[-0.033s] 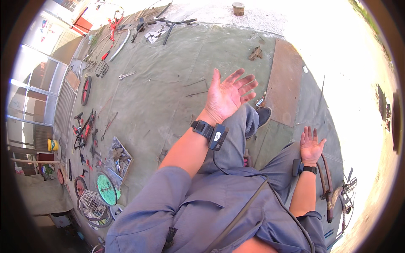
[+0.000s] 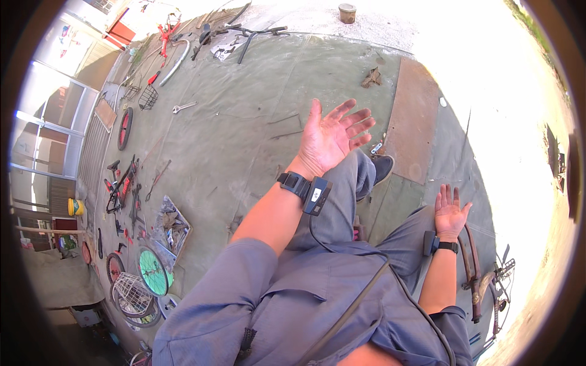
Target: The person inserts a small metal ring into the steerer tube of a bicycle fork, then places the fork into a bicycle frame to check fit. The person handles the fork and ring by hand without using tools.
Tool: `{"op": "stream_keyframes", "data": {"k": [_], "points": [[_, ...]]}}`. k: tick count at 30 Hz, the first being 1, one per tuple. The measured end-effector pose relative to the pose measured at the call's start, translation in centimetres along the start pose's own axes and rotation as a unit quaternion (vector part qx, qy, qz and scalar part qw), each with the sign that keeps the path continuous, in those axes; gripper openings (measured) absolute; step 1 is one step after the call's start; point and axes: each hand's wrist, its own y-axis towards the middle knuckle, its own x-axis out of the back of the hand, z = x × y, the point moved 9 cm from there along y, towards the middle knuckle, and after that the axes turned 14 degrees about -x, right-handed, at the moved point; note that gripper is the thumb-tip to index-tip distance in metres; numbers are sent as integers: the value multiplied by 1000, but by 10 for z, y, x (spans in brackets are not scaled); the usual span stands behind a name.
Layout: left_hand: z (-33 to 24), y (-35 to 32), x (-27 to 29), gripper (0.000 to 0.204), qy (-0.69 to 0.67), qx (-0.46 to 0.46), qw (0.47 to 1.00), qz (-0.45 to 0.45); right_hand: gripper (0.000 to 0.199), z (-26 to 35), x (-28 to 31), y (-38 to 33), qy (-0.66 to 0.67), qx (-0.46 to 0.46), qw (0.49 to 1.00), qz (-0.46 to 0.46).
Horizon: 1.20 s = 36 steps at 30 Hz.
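Scattered bicycle parts [image 2: 125, 189] on tarp [image 2: 244, 122]

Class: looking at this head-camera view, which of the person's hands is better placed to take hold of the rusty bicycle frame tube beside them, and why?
Right. The right hand hangs open just beside the rusty frame tube, while the left hand is raised, palm up, over bare tarp.

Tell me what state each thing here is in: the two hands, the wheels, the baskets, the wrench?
left hand: open, palm up, raised, holding nothing.
right hand: open, fingers spread, empty.
green wheel: off any bike, lying among the parts.
white wire basket: detached, lying beside the green wheel.
black wire basket: detached, on the ground.
wrench: lying flat on the ground sheet.
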Motion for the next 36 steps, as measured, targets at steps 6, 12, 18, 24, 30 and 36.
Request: {"op": "stream_keyframes", "data": {"k": [6,12,18,24,30,36], "points": [[-5,2,11,84,-1,-8,1000,18,70,-1,3,-2,-19,-9,999,41],[-3,1,8,84,-8,-8,999,34,70,5,12,-3,-27,-7,999,36],[-4,1,8,83,-4,-9,1000,28,70,8,14,-4,-40,-9,997,63],[-6,1,10,84,-4,-12,1000,27,69,10,17,-2,-47,-7,997,57],[-7,1,13,84,2,-16,1000,21,69,10,17,-2,-47,-6,998,51],[-9,1,13,84,5,-17,1000,19,70,9,17,-3,-48,-4,998,43]]}}
